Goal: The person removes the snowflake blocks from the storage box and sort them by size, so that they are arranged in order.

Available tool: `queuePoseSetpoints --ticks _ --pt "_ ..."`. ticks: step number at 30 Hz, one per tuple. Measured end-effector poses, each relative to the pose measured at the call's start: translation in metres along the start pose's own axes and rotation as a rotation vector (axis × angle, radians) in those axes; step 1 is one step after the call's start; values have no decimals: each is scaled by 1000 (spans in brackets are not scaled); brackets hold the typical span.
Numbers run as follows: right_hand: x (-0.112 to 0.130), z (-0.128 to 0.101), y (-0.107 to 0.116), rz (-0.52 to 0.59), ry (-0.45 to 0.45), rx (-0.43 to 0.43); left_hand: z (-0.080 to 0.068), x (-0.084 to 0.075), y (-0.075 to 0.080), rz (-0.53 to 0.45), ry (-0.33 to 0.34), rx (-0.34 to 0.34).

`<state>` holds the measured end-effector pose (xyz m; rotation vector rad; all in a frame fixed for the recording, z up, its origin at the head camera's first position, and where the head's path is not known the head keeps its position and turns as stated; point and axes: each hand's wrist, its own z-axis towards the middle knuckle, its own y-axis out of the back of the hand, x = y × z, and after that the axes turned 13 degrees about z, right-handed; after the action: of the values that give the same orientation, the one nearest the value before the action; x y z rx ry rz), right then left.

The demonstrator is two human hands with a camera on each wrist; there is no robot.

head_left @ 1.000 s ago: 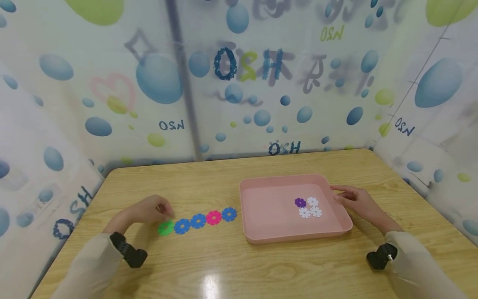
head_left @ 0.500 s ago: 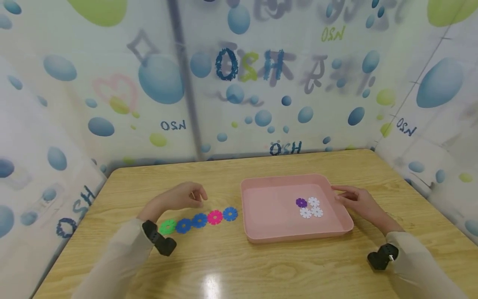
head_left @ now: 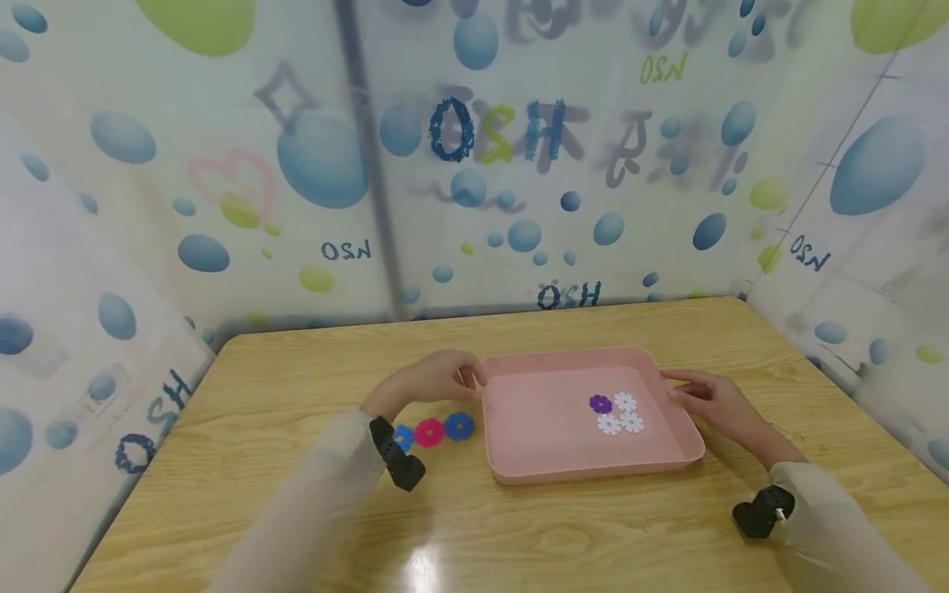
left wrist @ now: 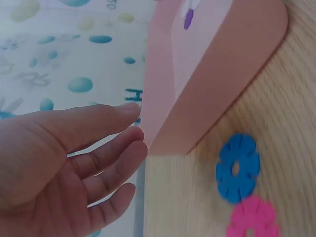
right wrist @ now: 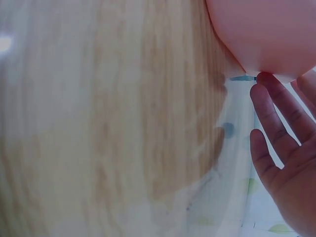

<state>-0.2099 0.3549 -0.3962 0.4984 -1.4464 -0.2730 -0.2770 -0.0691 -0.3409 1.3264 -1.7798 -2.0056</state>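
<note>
My left hand (head_left: pixel 439 375) is at the left wall of a pink tray (head_left: pixel 535 422), its fingers loosely bent and holding nothing. In the left wrist view its fingertips (left wrist: pixel 133 112) lie at or very near the tray's wall; contact is hard to tell. My right hand (head_left: pixel 713 401) touches the tray's right side with extended fingers (right wrist: pixel 267 106). Inside the tray lie a purple snowflake disc (head_left: pixel 600 403) and several white snowflake discs (head_left: pixel 632 422). Left of it on the table are a blue disc (head_left: pixel 459 426), a pink disc (head_left: pixel 429 432) and a partly covered blue disc (head_left: pixel 404 437).
The wooden table (head_left: pixel 563 535) reaches back to a curtain (head_left: pixel 474 231) printed with blue and green dots. My left forearm and sleeve (head_left: pixel 311 494) cover the left end of the disc row. Both wrists wear black cameras.
My left hand has moved right, from the green disc at the row's left end, over the row, to the tray's left wall. My right hand and the tray have stayed put.
</note>
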Motion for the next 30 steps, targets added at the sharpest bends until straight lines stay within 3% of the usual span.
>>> queuePoseSetpoints --ticks 12,18,22,30 --pt "1 -2 0 -18 -5 -4 49 -30 -28 34 58 98" --pt "-1 -2 0 -17 -4 -8 69 -49 -35 128 78 140" --pt "-1 -1 0 -13 -3 -6 81 -61 -38 110 127 195" --pt "-2 0 0 -7 -5 -1 100 -82 -44 116 128 244"
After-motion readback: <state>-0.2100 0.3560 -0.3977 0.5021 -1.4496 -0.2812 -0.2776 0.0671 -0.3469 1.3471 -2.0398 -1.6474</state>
